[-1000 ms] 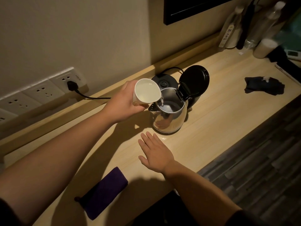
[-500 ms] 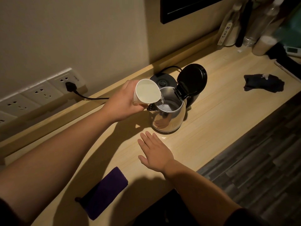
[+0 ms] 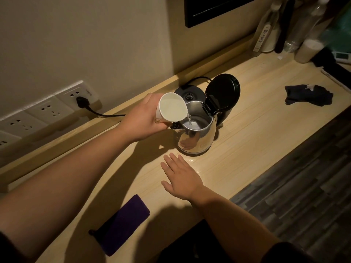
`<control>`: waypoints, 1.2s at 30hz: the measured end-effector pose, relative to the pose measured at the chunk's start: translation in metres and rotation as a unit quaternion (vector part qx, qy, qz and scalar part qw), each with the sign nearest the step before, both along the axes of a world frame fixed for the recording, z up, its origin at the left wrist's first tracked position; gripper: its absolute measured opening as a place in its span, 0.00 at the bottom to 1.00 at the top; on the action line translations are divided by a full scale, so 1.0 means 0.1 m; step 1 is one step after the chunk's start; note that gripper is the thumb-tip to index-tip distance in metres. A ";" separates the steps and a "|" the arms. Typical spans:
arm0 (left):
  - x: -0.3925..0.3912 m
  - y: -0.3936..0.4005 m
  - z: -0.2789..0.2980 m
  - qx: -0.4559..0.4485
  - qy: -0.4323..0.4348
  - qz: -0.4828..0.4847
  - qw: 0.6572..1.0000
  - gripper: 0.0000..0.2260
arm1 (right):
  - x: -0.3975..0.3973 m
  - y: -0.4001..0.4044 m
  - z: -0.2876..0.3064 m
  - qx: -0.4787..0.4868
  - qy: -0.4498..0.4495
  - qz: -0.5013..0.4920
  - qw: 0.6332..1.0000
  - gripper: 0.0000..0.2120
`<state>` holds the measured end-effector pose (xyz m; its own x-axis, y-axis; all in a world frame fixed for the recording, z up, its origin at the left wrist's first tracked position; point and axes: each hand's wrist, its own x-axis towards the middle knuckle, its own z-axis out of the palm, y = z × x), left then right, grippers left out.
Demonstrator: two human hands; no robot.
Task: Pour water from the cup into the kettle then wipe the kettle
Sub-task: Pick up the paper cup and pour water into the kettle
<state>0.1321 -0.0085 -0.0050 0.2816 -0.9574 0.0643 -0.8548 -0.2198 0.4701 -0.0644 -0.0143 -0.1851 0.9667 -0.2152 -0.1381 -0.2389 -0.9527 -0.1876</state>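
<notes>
One hand [image 3: 146,118] is gripping a light, crushable paper cup [image 3: 171,110] mid-wall, trickling water into the open kettle [image 3: 196,137] while the other [image 3: 182,179] is resting flat.

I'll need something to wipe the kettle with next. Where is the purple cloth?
In the head view the purple cloth lies folded on the wooden counter near its front edge, left of the right hand.
</notes>
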 end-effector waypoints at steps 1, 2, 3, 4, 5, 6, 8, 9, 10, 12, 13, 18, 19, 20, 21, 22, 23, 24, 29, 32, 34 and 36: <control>0.00 0.00 0.00 0.002 -0.002 0.000 1.000 0.35 | 0.00 0.00 0.00 -0.002 0.001 0.000 1.000 0.33; 0.00 0.00 0.00 0.003 -0.004 -0.001 1.000 0.35 | 0.00 0.00 0.01 -0.002 0.001 0.000 1.000 0.33; 0.00 0.00 0.00 0.003 -0.005 -0.001 1.000 0.35 | 0.00 0.00 0.01 -0.002 0.002 0.000 1.000 0.33; 0.00 0.00 0.00 0.003 -0.006 -0.001 1.000 0.35 | 0.00 -0.01 0.02 -0.002 0.003 0.001 1.000 0.33; 0.00 0.00 0.00 0.004 -0.008 -0.001 1.000 0.35 | 0.00 -0.01 0.02 -0.001 0.002 0.001 1.000 0.33; 0.00 0.00 0.00 0.004 -0.010 0.000 1.000 0.35 | 0.00 -0.01 0.02 -0.001 0.002 0.001 1.000 0.33; 0.00 0.00 -0.01 0.005 -0.011 0.000 1.000 0.36 | 0.00 -0.01 0.02 0.000 0.000 0.002 1.000 0.33; -0.01 0.00 -0.01 0.005 -0.011 0.000 1.000 0.36 | 0.00 -0.01 0.02 0.000 0.000 0.002 1.000 0.33; -0.01 0.01 -0.01 0.005 -0.010 -0.001 1.000 0.36 | -0.01 -0.01 0.02 0.000 -0.001 0.003 1.000 0.33; -0.01 0.01 0.00 0.008 -0.010 0.000 1.000 0.36 | -0.01 -0.01 0.01 0.000 -0.001 0.003 1.000 0.33; -0.01 0.02 0.00 0.010 -0.011 0.000 1.000 0.36 | -0.01 0.00 0.01 -0.001 0.000 0.003 1.000 0.33; -0.01 0.02 0.03 0.016 -0.010 -0.008 1.000 0.36 | 0.00 0.00 0.00 -0.001 0.001 0.001 1.000 0.33; -0.01 0.01 0.04 0.018 -0.011 -0.008 1.000 0.36 | 0.00 0.00 0.00 -0.001 0.001 0.000 1.000 0.33; 0.00 0.01 0.04 0.019 -0.013 -0.010 1.000 0.36 | 0.00 0.00 -0.01 -0.001 0.002 0.000 1.000 0.33; 0.00 0.01 0.04 0.019 -0.015 -0.011 1.000 0.36 | 0.00 0.00 -0.01 -0.002 0.002 -0.001 1.000 0.33; 0.00 0.01 0.05 0.019 -0.018 -0.013 1.000 0.36 | 0.00 0.00 -0.01 -0.003 0.002 -0.002 1.000 0.33; 0.01 0.00 0.05 0.019 -0.020 -0.015 1.000 0.36 | 0.00 0.00 -0.01 -0.003 0.003 -0.003 1.000 0.33; 0.01 0.00 0.04 0.018 -0.021 -0.017 0.999 0.36 | 0.00 0.00 -0.01 -0.003 0.002 -0.003 1.000 0.33; 0.02 -0.01 0.04 0.019 -0.026 -0.021 0.999 0.36 | 0.00 0.00 -0.02 0.001 -0.006 0.000 1.000 0.33; 0.03 -0.01 0.04 0.022 -0.025 -0.024 0.999 0.36 | 0.00 0.00 -0.03 0.002 -0.006 -0.002 1.000 0.33; 0.03 -0.02 0.05 0.023 -0.024 -0.026 0.999 0.37 | 0.01 0.01 -0.04 0.005 -0.003 -0.005 1.000 0.33; 0.04 -0.02 0.04 0.023 -0.029 -0.029 0.999 0.37 | 0.01 0.01 -0.04 0.008 0.000 -0.007 1.000 0.33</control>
<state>0.1357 -0.0106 -0.0006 0.2225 -0.9743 0.0337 -0.8926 -0.1897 0.4089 -0.0630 -0.0130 -0.1894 0.9635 -0.2268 -0.1424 -0.2527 -0.9459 -0.2033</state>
